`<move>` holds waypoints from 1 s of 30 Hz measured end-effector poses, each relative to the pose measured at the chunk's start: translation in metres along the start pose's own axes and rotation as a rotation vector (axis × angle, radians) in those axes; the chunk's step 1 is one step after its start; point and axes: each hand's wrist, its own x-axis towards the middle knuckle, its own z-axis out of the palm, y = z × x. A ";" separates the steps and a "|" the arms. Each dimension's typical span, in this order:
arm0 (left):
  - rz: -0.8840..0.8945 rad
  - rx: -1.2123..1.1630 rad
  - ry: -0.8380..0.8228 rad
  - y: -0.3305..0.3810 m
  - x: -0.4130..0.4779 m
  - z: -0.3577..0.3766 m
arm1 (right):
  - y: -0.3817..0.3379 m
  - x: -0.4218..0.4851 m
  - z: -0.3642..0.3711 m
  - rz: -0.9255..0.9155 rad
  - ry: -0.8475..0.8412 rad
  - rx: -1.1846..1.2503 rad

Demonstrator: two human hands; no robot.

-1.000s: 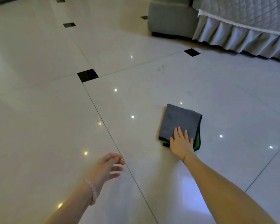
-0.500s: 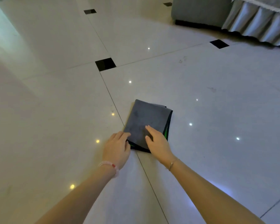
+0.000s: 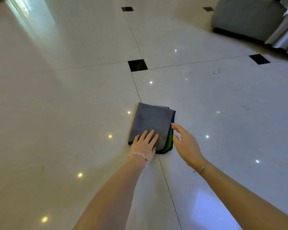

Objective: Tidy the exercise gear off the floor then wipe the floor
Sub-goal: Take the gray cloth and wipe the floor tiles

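In the head view, no exercise gear shows anywhere on the glossy white tiled floor (image 3: 73,113) with its small black inset squares, so the tidying part looks done as far as can be seen, and the wiping is under way. A folded grey microfibre cloth with a green and black edge (image 3: 150,123) lies flat on the floor across a grout line. The left hand (image 3: 144,146) rests palm down with fingers spread on the cloth's near end, pressing rather than gripping. The right hand (image 3: 185,143) hovers open just beside the cloth's right edge, holding nothing. Faint smudges on the tile further right suggest wiping remains.

Half a second ago both hands lay on the cloth's near edge; now the right has lifted off to the side and the left has slid further onto the cloth.
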 end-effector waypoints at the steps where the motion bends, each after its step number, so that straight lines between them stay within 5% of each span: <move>1: -0.049 -0.007 -0.009 -0.015 -0.005 -0.002 | -0.006 0.001 0.005 -0.014 -0.027 0.001; 9: -0.495 -0.169 -0.115 -0.180 -0.082 -0.014 | -0.053 0.004 0.044 -0.057 -0.134 -0.013; 18: -0.756 -0.229 -0.073 -0.303 -0.148 -0.009 | -0.110 0.023 0.096 -0.129 -0.211 -0.040; 23: -0.665 -0.134 0.070 -0.289 -0.151 0.004 | -0.125 0.032 0.127 -0.082 -0.215 -0.012; 28: -0.218 -0.048 0.175 -0.248 -0.153 0.030 | -0.131 0.035 0.143 -0.080 -0.238 -0.036; 30: -0.163 -0.060 0.155 -0.251 -0.152 0.031 | -0.134 0.039 0.146 -0.097 -0.245 -0.052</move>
